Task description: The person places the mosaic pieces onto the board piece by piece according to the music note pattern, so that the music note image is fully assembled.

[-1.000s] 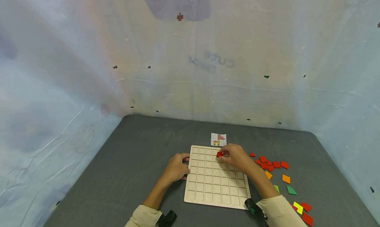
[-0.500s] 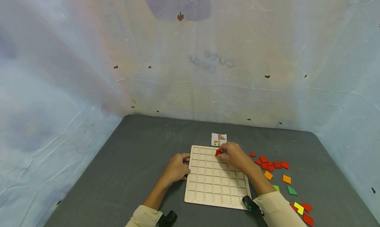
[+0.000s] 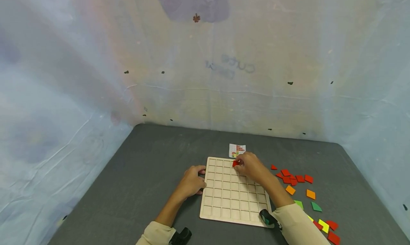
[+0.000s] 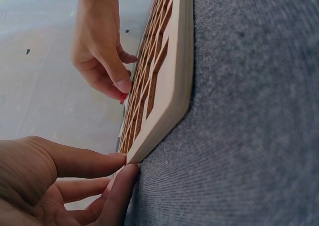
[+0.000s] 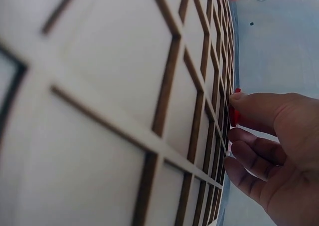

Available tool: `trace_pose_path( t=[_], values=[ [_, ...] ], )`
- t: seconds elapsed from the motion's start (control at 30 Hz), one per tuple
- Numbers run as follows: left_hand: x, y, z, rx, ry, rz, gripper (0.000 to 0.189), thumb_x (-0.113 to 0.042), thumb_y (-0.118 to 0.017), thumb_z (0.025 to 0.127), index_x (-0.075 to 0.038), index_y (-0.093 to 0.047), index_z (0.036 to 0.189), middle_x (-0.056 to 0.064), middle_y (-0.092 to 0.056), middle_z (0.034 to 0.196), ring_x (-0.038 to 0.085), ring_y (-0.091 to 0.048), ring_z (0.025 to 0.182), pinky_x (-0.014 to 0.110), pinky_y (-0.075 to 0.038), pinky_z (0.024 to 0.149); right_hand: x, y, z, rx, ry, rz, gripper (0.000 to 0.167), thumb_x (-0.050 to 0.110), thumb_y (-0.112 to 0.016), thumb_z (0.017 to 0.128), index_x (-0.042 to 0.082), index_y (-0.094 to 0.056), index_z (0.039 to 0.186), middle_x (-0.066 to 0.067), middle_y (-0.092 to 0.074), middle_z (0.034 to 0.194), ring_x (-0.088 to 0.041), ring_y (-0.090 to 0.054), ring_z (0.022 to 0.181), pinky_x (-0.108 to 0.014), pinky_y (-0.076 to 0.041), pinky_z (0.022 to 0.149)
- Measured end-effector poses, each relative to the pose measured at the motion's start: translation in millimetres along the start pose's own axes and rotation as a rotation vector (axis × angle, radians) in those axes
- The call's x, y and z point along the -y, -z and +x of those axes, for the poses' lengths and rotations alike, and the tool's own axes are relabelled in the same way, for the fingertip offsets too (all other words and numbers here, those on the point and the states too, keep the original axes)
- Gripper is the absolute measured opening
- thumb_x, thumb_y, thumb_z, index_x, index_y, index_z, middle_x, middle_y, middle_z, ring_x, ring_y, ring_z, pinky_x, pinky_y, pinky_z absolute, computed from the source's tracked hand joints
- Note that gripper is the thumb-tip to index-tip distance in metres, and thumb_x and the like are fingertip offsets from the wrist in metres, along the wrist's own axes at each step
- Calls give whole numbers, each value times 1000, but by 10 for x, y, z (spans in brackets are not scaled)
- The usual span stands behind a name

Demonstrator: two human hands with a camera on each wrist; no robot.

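Piece (image 3: pixel 235 164) pinched at the board's (image 3: pixel 224 202) far side

I see the right hand (image 3: pixel 252 165) grasping it between thumb and fingertips; the red corner juts out to their left, at the far row. Whether it touches the board, I can't tell. The left hand (image 3: pixel 191 181) grips the board's left edge, a pinch my left wrist view shows far better. My head view shows loose pieces (image 3: pixel 299 178) right of the board; the right wrist view doesn't.

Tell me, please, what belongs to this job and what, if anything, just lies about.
Belonging, apparently:
flat red piece, pinched
pale wooden grid board
white printed paper card
loose flat red, orange, yellow, green tiles

Just lying about:
nothing obvious, only a pale patterned backdrop
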State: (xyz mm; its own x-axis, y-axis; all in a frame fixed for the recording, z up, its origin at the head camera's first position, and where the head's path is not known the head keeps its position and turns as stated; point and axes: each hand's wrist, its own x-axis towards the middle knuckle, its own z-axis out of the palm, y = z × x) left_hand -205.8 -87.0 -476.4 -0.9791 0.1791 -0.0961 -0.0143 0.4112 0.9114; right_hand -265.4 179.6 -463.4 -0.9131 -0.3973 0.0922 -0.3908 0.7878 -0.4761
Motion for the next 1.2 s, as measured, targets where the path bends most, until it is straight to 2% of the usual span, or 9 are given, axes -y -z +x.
trace_pose_path(
  t=[0.2,0.37,0.67,0.9,1.2],
  values=[
    [-6,2,-7,0,2,-5,68,14,-68,78,9,-56,145,19,-62,129,21,-68,93,34,-62,53,-15,-10,11,-11,-5,8,22,10,-78,94,-2,-76,112,-9,-68,99,-24,-62,92,-44,-57,81],
    [5,2,-5,-2,-1,-4,68,14,-68,79,9,-56,146,19,-61,128,22,-68,93,34,-62,53,2,-8,-1,-20,3,23,23,7,-78,94,-2,-76,115,-7,-66,96,-21,-60,89,-40,-55,76],
    [15,1,-3,8,-15,-8,68,14,-69,80,9,-55,146,20,-60,128,21,-68,93,34,-62,54,30,-22,-22,-38,14,93,24,-1,-76,92,-4,-76,115,-12,-71,102,-22,-68,92,-38,-60,78],
    [8,-9,0,-1,-18,-2,68,14,-70,79,9,-56,145,20,-61,127,21,-69,93,33,-62,53,-25,-4,-78,-59,17,133,26,0,-75,93,-3,-75,119,-13,-72,108,-24,-69,96,-39,-61,81],
    [17,-4,2,-2,-11,-13,69,14,-69,78,9,-55,146,19,-62,128,21,-69,93,34,-62,53,-106,122,-176,-89,-41,188,25,6,-77,95,0,-75,119,-11,-72,106,-25,-69,97,-42,-61,82]
  ],
)
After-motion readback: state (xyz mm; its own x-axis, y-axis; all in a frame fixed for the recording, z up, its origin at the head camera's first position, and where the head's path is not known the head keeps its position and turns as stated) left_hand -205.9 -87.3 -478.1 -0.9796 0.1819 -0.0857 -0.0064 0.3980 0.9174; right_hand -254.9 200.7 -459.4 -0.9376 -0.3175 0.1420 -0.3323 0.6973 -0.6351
